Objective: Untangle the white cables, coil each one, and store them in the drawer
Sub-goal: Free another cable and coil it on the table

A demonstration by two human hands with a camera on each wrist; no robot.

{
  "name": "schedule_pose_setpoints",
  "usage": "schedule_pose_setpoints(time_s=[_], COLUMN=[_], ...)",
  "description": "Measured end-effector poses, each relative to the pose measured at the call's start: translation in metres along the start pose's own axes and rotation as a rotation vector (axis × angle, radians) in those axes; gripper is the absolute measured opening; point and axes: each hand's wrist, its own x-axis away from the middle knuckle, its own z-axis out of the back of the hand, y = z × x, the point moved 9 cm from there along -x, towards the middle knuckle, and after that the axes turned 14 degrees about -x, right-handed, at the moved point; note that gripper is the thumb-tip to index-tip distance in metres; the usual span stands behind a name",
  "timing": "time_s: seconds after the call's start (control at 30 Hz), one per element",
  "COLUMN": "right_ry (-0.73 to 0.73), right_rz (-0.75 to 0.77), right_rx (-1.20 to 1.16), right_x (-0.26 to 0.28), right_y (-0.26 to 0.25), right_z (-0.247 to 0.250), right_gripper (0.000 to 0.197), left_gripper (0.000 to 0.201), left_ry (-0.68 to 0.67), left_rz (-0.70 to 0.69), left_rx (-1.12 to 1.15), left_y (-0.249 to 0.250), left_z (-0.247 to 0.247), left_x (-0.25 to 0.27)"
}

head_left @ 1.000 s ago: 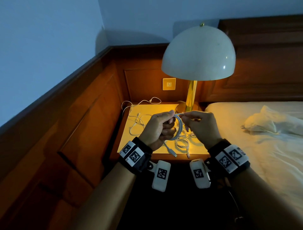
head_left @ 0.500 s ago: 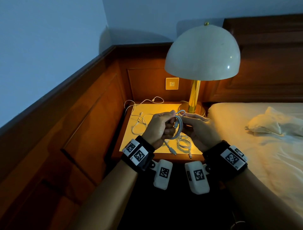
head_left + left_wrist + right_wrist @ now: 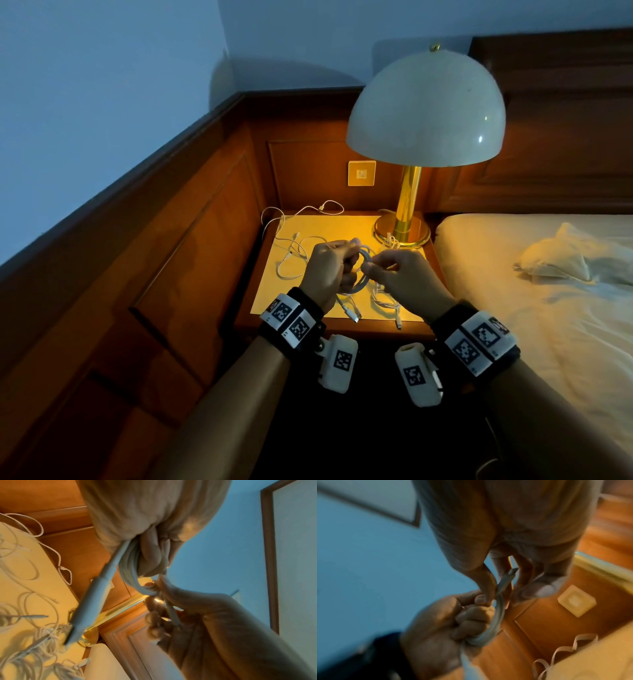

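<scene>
Two hands hold one coiled white cable [image 3: 363,270] above the yellow-topped wooden table [image 3: 329,226]: left hand [image 3: 327,270] fisted around it, right hand [image 3: 404,277] pinching its end; loose white cables [image 3: 291,253] lie at ten o'clock, brass dome lamp [image 3: 424,113] at one o'clock, bed [image 3: 548,274] at three.

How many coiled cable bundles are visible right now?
2. One coil is held between the left hand and right hand; another bundle lies on the nightstand, just beyond the right hand. The hands may hide more.

White cables [image 3: 291,255]; gold lamp [image 3: 407,202]; black-white checkered wristbands [image 3: 291,320].
</scene>
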Motion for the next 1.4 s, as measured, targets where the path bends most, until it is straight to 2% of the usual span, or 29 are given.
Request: schedule_pose_setpoints(time_s=[0.07, 0.2, 0.3, 0.37, 0.47, 0.53, 0.63, 0.77, 0.8, 0.9, 0.97, 1.07, 1.23, 1.4], right_ry=[0.007, 0.026, 0.039, 0.042, 0.106, 0.098, 0.007, -0.09, -0.084, -0.064, -0.054, 0.044, 0.239, 0.36], right_rz=[0.072, 0.041, 0.063, 0.112, 0.178, 0.187, 0.177, 0.256, 0.279, 0.356, 0.341, 0.357, 0.638, 0.65], right_rx=[0.22, 0.564, 0.692, 0.644, 0.442, 0.439, 0.445, 0.365, 0.305, 0.002, -0.027, 0.103, 0.191, 0.222], right_x=[0.001, 0.0, 0.007, 0.009, 0.007, 0.004, -0.001, 0.005, 0.007, 0.016, 0.016, 0.008, 0.021, 0.021], right_y=[-0.006, -0.004, -0.007, -0.01, -0.011, -0.007, 0.0, -0.003, -0.007, -0.018, -0.015, -0.008, -0.034, -0.031], right_z=[-0.001, -0.011, -0.02, -0.026, -0.015, -0.006, -0.001, -0.014, -0.016, -0.017, -0.017, -0.015, 0.005, 0.027], right_gripper=[0.02, 0.022, 0.017, 0.018, 0.025, 0.024, 0.015, 0.055, 0.055, 0.037, 0.034, 0.026, 0.023, 0.025], left_gripper=[0.038, 0.041, 0.045, 0.046, 0.043, 0.041, 0.039, 0.04, 0.039, 0.034, 0.035, 0.038, 0.04, 0.02], left_ry=[0.013, 0.065, 0.154, 0.199, 0.212, 0.154, -0.034, -0.121, -0.116, -0.114, -0.137, -0.183, -0.188, -0.269], left_rz=[0.026, 0.07, 0.114, 0.16, 0.178, 0.185, 0.161, 0.187, 0.191, 0.202, 0.21, 0.196, 0.084, 0.056], left_rx=[-0.015, -0.065, -0.105, -0.054, -0.001, 0.041, 0.11, 0.205, 0.217, 0.229, 0.238, 0.202, 0.14, -0.089], left_y=[-0.008, -0.018, -0.026, -0.031, -0.03, -0.027, -0.022, -0.018, -0.016, -0.013, -0.013, -0.011, -0.009, -0.02], left_z=[0.002, -0.005, -0.005, 0.002, 0.012, 0.013, 0.005, -0.001, -0.002, -0.002, -0.005, -0.009, -0.01, 0.0], left_x=[-0.003, -0.007, -0.014, -0.019, -0.023, -0.023, -0.018, -0.005, -0.003, 0.004, 0.008, 0.014, 0.016, 0.026])
